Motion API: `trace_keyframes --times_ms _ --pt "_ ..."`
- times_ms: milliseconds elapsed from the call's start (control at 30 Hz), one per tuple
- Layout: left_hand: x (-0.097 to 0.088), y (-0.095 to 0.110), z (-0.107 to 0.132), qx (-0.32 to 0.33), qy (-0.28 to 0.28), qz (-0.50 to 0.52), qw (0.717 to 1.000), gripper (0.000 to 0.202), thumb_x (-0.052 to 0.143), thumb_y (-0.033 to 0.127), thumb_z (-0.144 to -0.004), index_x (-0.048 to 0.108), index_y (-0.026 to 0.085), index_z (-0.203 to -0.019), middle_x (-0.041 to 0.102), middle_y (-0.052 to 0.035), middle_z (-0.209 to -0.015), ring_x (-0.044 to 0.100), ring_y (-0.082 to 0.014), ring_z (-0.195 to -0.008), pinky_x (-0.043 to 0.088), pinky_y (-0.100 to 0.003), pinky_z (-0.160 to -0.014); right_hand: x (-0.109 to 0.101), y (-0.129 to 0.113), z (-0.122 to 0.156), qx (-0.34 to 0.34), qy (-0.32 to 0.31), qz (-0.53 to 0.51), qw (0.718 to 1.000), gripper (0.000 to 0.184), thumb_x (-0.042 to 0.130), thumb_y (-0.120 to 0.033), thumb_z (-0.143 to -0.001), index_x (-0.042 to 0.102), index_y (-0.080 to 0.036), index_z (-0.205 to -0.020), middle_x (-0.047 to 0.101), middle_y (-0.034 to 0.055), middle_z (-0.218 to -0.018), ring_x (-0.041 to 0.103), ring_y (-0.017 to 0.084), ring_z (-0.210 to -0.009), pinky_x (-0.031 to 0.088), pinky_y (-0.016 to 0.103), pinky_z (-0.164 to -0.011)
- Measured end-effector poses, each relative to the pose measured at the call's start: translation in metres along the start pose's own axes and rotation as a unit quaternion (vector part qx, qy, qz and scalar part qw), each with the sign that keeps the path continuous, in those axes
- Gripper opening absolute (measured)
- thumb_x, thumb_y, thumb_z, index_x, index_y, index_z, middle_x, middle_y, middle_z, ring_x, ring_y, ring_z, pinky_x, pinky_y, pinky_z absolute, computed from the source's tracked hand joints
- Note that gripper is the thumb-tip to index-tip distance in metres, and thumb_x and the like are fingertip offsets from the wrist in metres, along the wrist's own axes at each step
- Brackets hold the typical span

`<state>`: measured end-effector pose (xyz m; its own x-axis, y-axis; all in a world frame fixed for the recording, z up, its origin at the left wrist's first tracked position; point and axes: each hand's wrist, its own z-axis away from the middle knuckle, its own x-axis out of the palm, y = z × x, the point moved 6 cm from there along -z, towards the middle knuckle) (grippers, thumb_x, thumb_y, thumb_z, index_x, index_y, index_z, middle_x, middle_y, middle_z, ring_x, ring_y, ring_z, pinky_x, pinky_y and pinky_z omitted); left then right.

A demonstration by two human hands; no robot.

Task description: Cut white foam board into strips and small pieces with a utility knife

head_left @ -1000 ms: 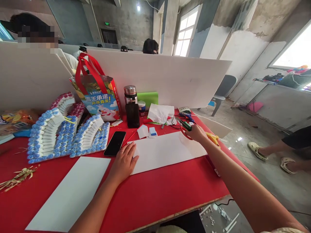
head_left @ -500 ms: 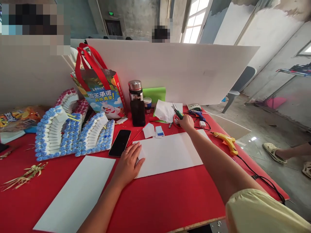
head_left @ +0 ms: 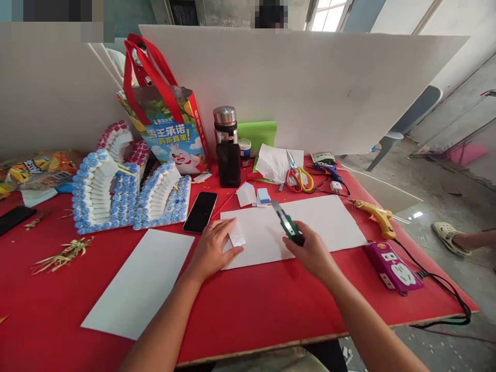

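Observation:
On the large white board [head_left: 267, 237] rests my left hand [head_left: 213, 245], thumb and fingers on either side of a small white block [head_left: 237, 233]. The hand hides the block's left part. My right hand [head_left: 312, 250] grips a green utility knife [head_left: 289, 223] above the board, its blade out and pointing up and left. Just behind the board lie small white and blue pieces [head_left: 263, 196]. A pair of scissors [head_left: 298, 178] with red and yellow handles sits farther back beside crumpled white paper [head_left: 273, 161].
A second white board [head_left: 143, 281] and a phone [head_left: 200, 212] lie left. Blue flower-topped pieces [head_left: 103, 196], a shopping bag [head_left: 174, 134] and a flask [head_left: 227, 150] stand behind. A yellow glue gun [head_left: 375, 217] and purple power strip [head_left: 393, 268] are right. A white panel [head_left: 318, 88] closes the back.
My right hand has come back from the scissors area with the utility knife, now over the board. My left hand stays on the board's left end. The view has tipped downward.

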<state>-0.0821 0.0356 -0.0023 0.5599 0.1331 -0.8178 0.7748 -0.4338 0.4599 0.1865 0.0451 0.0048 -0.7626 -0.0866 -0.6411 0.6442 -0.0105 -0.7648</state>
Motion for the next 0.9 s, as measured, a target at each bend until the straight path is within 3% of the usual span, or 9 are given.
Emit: trace_keyframes --times_ms 133,267,400,667,767,900 --pt "-0.002 -0.005 0.0 -0.024 0.013 0.032 0.999 0.067 0.075 0.05 -0.081 0.052 0.027 -0.14 0.06 -0.0103 -0.136 0.052 -0.0303 -0.129 0.046 -0.048 -0.107 0.019 -0.007 0.0 0.0 -0.004 0.143 0.99 0.044 0.053 -0.035 -0.089 0.054 -0.021 -0.131 0.062 0.0095 -0.118 0.063 0.023 -0.097 0.045 0.031 -0.076" --pt "-0.001 -0.006 -0.001 -0.009 0.057 -0.006 0.998 0.076 0.073 0.061 -0.077 0.053 0.022 -0.138 0.06 -0.0141 -0.133 0.053 -0.0332 -0.125 0.044 -0.052 -0.108 0.027 -0.009 -0.014 0.04 -0.055 0.246 0.967 0.048 0.051 -0.04 -0.092 0.049 -0.018 -0.135 0.063 0.0124 -0.113 0.065 0.026 -0.098 0.042 0.03 -0.071" --pt "-0.001 -0.002 -0.001 0.004 0.053 -0.03 0.998 0.082 0.072 0.069 -0.072 0.054 0.021 -0.137 0.059 -0.0147 -0.129 0.054 -0.0343 -0.121 0.044 -0.052 -0.107 0.029 -0.016 -0.018 0.04 -0.066 0.32 0.944 0.049 0.05 -0.046 -0.093 0.049 -0.013 -0.129 0.065 0.0151 -0.108 0.067 0.028 -0.089 0.04 0.032 -0.065" --pt "-0.014 0.013 0.002 0.016 -0.071 -0.033 0.997 0.055 0.068 0.041 -0.085 0.057 0.022 -0.135 0.056 -0.0123 -0.13 0.051 -0.0325 -0.122 0.044 -0.051 -0.107 0.026 -0.02 -0.017 0.007 -0.076 0.366 0.928 0.055 0.047 -0.051 -0.092 0.05 -0.012 -0.13 0.068 0.0163 -0.105 0.069 0.03 -0.09 0.042 0.033 -0.066" --pt "-0.02 0.011 0.002 0.02 -0.119 -0.034 0.992 0.055 0.067 0.038 -0.084 0.056 0.024 -0.136 0.054 -0.0116 -0.134 0.05 -0.0333 -0.127 0.044 -0.051 -0.108 0.023 -0.021 -0.016 -0.01 -0.078 0.363 0.928 0.05 0.049 -0.049 -0.092 0.051 -0.013 -0.127 0.069 0.0151 -0.103 0.069 0.029 -0.089 0.041 0.032 -0.066" --pt "-0.025 0.003 -0.003 0.028 -0.168 -0.026 0.985 0.049 0.066 0.032 -0.086 0.057 0.027 -0.135 0.054 -0.0083 -0.138 0.05 -0.0304 -0.13 0.046 -0.045 -0.107 0.022 -0.021 -0.013 -0.017 -0.07 0.356 0.932 0.044 0.05 -0.049 -0.091 0.053 -0.016 -0.12 0.069 0.0134 -0.102 0.068 0.027 -0.086 0.039 0.031 -0.064"
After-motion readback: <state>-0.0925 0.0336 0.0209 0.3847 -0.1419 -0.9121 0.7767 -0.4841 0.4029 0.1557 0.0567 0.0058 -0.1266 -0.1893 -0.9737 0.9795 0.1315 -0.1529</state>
